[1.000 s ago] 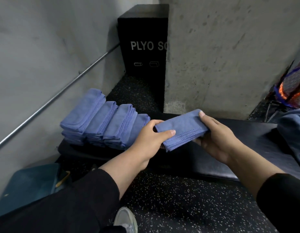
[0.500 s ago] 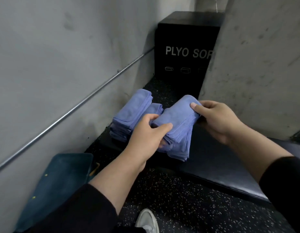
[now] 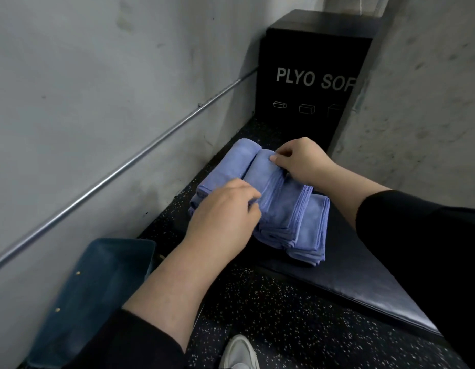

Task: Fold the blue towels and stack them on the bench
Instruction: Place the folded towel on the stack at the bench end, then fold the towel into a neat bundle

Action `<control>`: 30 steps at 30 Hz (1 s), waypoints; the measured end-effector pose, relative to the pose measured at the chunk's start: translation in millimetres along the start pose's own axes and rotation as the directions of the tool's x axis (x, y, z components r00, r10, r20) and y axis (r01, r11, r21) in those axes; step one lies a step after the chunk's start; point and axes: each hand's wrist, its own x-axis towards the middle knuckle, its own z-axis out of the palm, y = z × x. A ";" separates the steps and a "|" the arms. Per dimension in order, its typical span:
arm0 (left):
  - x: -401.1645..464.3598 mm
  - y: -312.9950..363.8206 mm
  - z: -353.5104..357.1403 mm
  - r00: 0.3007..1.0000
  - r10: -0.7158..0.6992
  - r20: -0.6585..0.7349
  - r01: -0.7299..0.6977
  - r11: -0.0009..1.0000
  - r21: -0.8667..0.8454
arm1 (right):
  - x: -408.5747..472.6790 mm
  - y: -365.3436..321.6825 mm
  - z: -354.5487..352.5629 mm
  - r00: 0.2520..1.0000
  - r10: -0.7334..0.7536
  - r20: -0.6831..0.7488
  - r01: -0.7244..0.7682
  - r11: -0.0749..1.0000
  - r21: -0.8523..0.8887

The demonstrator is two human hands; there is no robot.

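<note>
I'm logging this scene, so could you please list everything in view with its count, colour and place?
folded towels: a row, exact count unclear, blue, on the bench's left end
bench: one, dark padded, right of centre
plyo box: one, black with white lettering, in the far corner
metal pipe: one, silver, along the left wall
bin: one, dark teal, on the floor at lower left
shoe: one, white, bottom edge
left hand: fingers on the row's near side
right hand: pinching a towel's top fold at the row's far end
</note>
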 end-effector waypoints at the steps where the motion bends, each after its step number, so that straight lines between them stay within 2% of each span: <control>1: 0.7 0.8 2.0 0.999 0.005 0.037 -0.005 1.000 0.014 | 0.9 2.5 1.0 1.000 -0.002 -0.011 0.001 1.000 -0.026; 4: 1.6 7.5 3.1 0.998 -0.013 0.063 0.011 1.000 0.026 | -1.1 6.6 -0.7 0.994 -0.005 -0.106 0.005 1.000 -0.004; 10: 6.5 37.7 4.9 0.993 0.012 -0.114 -0.024 0.994 -0.107 | -38.2 19.1 -22.7 0.919 -0.095 -0.382 0.149 0.982 0.113; 14: 12.7 79.6 28.8 0.989 0.061 -0.132 -0.084 0.981 -0.177 | -88.5 56.4 -45.1 0.890 -0.140 -0.434 0.186 0.980 0.066; 19: 17.9 145.7 78.1 0.981 0.180 -0.066 -0.191 0.951 -0.242 | -168.9 140.7 -80.8 0.905 -0.072 -0.420 0.059 0.997 -0.045; 23: 15.2 198.0 121.6 0.968 0.250 0.026 -0.236 0.938 -0.255 | -236.0 224.7 -111.4 0.910 0.075 -0.407 -0.158 0.972 -0.174; 27: 8.1 240.8 164.6 0.935 0.324 0.145 -0.283 0.928 -0.244 | -279.7 286.6 -140.1 0.870 0.269 -0.414 -0.368 0.913 -0.178; 30: 4.7 263.1 195.4 0.909 0.343 0.237 -0.295 0.931 -0.217 | -303.2 319.7 -152.4 0.848 0.315 -0.425 -0.423 0.886 -0.188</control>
